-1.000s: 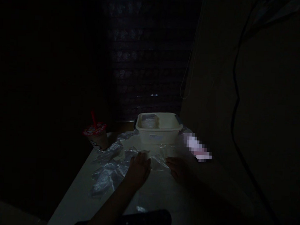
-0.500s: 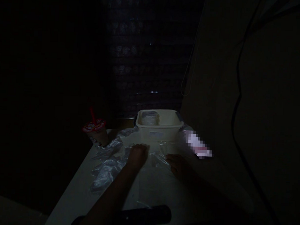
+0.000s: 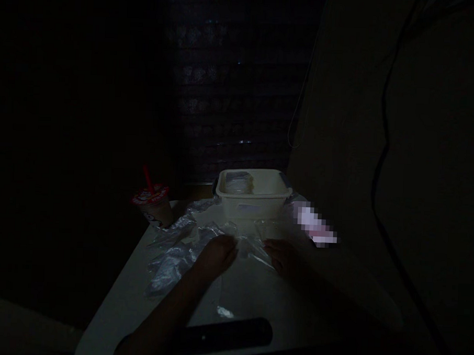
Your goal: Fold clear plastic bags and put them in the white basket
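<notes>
Between my two hands a clear plastic bag [image 3: 253, 246] is stretched low over the white table. My left hand [image 3: 217, 254] is closed on the bag's left side, its fingers curled and partly in shadow. On the other side my right hand [image 3: 281, 257] pinches the bag's edge between thumb and fingers. More crumpled clear plastic bags [image 3: 170, 271] lie to the left of my left forearm. Just beyond the hands stands a white plastic basin [image 3: 255, 205] with dark handles, holding a stack of clear plastic [image 3: 239, 183].
A drink cup [image 3: 157, 210] with a red lid and red straw stands at the table's left edge. A blurred bright phone-like object [image 3: 315, 225] lies right of the basin. Nearest me is a long black object [image 3: 226, 338]. A dark cable [image 3: 384, 137] hangs at right.
My left hand has shifted slightly right and nearer, now closed against the bag. The plastic between the hands is pulled a little tauter. The view has moved slightly.
</notes>
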Available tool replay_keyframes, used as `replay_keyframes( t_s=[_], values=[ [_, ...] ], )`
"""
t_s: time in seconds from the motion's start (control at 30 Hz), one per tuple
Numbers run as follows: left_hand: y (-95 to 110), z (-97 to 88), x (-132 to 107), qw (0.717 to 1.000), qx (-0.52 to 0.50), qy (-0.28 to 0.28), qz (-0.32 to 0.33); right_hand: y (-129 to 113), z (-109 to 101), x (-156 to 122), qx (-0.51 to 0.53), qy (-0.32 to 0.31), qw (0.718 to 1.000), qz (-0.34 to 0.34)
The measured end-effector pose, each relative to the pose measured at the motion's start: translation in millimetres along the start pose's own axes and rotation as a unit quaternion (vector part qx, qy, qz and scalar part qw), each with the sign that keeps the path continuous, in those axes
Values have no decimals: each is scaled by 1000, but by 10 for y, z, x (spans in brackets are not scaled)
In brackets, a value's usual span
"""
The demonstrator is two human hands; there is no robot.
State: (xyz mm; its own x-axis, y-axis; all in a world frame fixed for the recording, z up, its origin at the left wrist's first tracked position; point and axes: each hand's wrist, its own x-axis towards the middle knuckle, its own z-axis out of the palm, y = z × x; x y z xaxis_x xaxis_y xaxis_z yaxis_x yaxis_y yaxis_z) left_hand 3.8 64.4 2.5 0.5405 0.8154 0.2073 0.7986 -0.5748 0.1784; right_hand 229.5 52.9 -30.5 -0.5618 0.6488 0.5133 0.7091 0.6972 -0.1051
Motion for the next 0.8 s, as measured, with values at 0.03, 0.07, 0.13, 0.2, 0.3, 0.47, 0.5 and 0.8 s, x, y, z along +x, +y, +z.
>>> replay_keyframes(
  t_s=[0.03, 0.07, 0.13, 0.2, 0.3, 0.47, 0.5, 0.8],
  values=[
    [-1, 20, 5, 1000, 3, 1, -2, 3, 2, -6, -4, 1, 1000, 1],
    [-10, 36, 15, 1000, 8, 4, -11, 5, 3, -12, -9, 4, 1000, 0],
    [-43, 58, 41, 999, 19, 9, -37, 9, 2, -22, -17, 8, 1000, -5],
    [-80, 61, 64, 998, 28, 12, -62, 8, 2, -24, -20, 7, 1000, -9],
    [-110, 29, 83, 995, 35, 19, -90, 2, 4, -16, -23, 0, 1000, -1],
    [-110, -38, 195, 992, 8, 22, -124, -15, -25, 7, -18, -3, 1000, -8],
    [-116, -35, 245, 991, -5, 19, -132, -20, -36, 12, -17, -3, 1000, -8],
    [-251, 145, 642, 961, -156, 3, -228, -16, -17, -2, -19, 10, 1000, -11]
  ],
)
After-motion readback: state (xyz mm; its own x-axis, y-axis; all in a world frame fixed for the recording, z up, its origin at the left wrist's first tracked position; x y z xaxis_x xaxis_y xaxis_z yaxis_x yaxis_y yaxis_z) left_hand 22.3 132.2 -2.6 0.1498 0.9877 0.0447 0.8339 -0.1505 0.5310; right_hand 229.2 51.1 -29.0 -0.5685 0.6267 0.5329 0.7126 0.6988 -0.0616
